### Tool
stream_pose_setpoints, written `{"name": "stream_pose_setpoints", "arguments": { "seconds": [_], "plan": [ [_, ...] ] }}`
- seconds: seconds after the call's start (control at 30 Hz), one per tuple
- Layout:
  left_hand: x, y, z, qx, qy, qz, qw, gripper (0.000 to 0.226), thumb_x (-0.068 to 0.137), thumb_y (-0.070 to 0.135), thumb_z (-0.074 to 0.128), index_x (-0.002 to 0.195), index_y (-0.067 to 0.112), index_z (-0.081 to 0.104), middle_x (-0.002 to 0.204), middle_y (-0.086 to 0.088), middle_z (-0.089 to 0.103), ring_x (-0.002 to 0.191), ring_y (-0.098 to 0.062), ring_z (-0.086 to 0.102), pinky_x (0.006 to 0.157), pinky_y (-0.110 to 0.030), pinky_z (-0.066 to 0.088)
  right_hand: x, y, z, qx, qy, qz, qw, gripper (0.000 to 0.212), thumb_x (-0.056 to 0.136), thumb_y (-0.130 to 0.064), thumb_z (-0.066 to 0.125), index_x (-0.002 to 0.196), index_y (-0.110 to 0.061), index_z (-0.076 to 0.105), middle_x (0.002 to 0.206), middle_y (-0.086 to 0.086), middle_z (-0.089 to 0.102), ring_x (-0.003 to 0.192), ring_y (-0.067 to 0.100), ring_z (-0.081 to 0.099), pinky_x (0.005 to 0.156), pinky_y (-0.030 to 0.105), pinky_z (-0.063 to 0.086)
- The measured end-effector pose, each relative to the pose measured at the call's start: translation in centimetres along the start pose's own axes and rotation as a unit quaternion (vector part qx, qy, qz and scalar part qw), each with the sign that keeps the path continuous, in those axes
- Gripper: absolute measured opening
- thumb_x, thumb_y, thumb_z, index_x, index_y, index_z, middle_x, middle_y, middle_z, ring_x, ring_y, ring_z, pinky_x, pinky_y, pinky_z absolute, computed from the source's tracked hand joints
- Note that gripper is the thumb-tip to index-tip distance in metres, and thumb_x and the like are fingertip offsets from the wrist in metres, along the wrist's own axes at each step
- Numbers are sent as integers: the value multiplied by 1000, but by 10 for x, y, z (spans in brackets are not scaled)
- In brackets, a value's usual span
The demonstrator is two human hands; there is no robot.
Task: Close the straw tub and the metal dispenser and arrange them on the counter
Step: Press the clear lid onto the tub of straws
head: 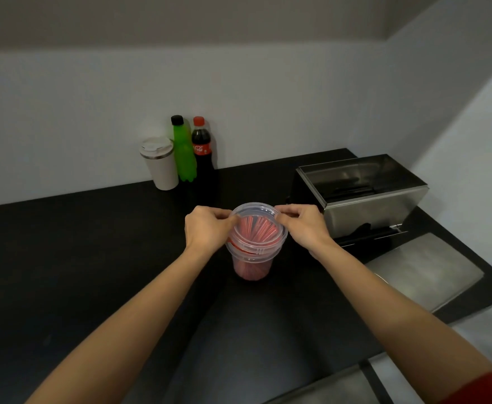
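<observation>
A clear plastic tub (252, 268) full of red straws stands upright on the black counter (93, 258). A clear round lid (257, 225) sits tilted over its mouth, raised at the far side. My left hand (206, 228) pinches the lid's left rim and my right hand (304, 224) pinches its right rim. The metal dispenser (367, 196) stands to the right, open at the top, with dark items inside. A flat metal lid (425, 272) lies on the counter in front of it.
A white travel cup (160, 163), a green bottle (183, 150) and a cola bottle (202, 150) stand together against the back wall. Walls close in the counter at the back and the right.
</observation>
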State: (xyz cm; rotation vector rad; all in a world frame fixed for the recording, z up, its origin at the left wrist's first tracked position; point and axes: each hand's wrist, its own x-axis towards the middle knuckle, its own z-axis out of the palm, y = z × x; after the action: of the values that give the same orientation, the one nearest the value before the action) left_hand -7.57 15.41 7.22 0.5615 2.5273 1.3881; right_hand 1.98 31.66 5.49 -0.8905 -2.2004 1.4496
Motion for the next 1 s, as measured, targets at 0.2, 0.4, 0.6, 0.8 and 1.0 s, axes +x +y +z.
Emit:
{"name": "stream_pose_setpoints", "arguments": {
  "seconds": [0.2, 0.4, 0.6, 0.8, 1.0],
  "plan": [
    [1, -4, 2, -18, -3, -6, 1000, 23, 81, 25, 69, 104, 17, 69, 93, 0, 71, 75, -11, 68, 73, -34, 58, 1, 1, 1, -16, -6, -14, 1000, 29, 84, -19, 66, 113, -17, 65, 112, -2, 66, 87, -1, 54, 76, 18, 43],
    [3, -11, 2, -33, -6, -29, 999, 22, 81, 23, 69, 103, 19, 69, 91, 3, 70, 64, -7, 68, 63, -27, 59, -1, 2, 5, -48, -11, -35, 998, 28, 85, -20, 66, 112, -17, 66, 98, -8, 65, 79, -5, 56, 62, 10, 42],
    [2, -20, 5, -60, -19, -42, 997, 23, 82, 23, 69, 104, 20, 69, 95, 3, 70, 73, -7, 68, 69, -32, 59, -2, 4, 9, -78, 2, -57, 995, 29, 86, -21, 65, 114, -16, 65, 95, -11, 62, 75, -6, 54, 58, 8, 42],
    [-4, -23, 7, -70, -11, -11, 997, 27, 85, 24, 65, 110, 17, 67, 106, 2, 69, 85, -8, 67, 75, -34, 58, -9, 12, 20, -103, 57, -118, 986, 33, 88, -21, 61, 119, -12, 62, 94, -7, 56, 84, 3, 56, 68, 7, 41],
    [-9, -26, 12, -22, 23, 65, 997, 34, 89, 25, 61, 120, 13, 62, 115, 1, 65, 96, -5, 61, 82, -23, 51, -11, 17, 27, -100, 79, -137, 982, 34, 91, -22, 57, 123, -11, 59, 95, -4, 54, 85, 5, 55, 77, 14, 43]
  ]
}}
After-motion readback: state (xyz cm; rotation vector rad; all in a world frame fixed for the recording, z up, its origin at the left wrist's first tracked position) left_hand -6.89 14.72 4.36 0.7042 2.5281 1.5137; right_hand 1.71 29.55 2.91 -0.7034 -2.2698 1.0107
